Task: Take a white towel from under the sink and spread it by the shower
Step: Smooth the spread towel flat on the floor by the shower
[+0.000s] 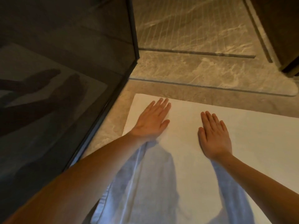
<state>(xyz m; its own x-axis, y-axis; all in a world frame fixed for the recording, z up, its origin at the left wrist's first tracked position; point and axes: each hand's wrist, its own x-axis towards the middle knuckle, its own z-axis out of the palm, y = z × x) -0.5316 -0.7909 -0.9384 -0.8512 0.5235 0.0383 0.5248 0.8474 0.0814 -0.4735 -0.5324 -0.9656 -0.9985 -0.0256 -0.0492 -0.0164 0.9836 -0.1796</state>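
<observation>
Two flat palms, fingers straight, grip nothing. The dark glass shower screen (72,102) stands just left of the left hand (152,120). The white rectangular cloth towel (250,130) lies under both palms, with the right hand (213,136) pressing alongside. Spreading looks nearly done; the next move likely calls for smoothing outward.

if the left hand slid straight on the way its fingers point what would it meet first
The left hand lies flat on the white towel, fingers near its far edge, so it would likely cross onto bare marble floor first; nothing upright shows in that line.
</observation>
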